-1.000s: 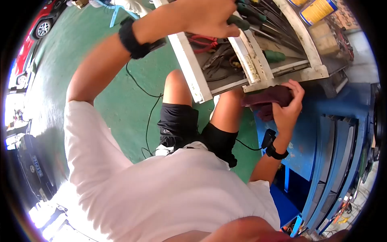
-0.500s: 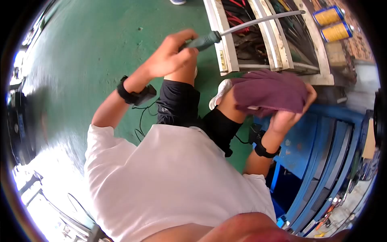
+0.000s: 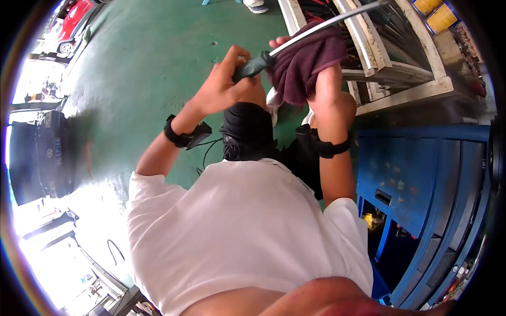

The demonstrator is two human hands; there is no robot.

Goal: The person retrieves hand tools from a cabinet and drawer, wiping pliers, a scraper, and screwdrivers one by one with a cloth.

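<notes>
My left hand (image 3: 221, 84) is closed around the dark green handle of a long screwdriver (image 3: 254, 67). Its straight metal shaft slants up to the right, toward the open drawers. A maroon cloth (image 3: 308, 66) is draped over my right hand (image 3: 328, 92), which grips it; most of the fingers are hidden, with a few tips showing near the handle end of the shaft. The shaft crosses in front of the cloth, and I cannot tell whether they touch.
Open white-framed drawers (image 3: 416, 94) with tools stand at upper right, beside yellow-and-blue cans (image 3: 441, 19). A blue cabinet (image 3: 398, 174) is at my right. A dark vehicle part with a plate (image 3: 55, 152) is at far left, above green floor (image 3: 137, 79).
My right hand has brought the cloth left and up, from beside my knee to the screwdriver's shaft. My left hand still holds the handle, and the view has shifted slightly.
</notes>
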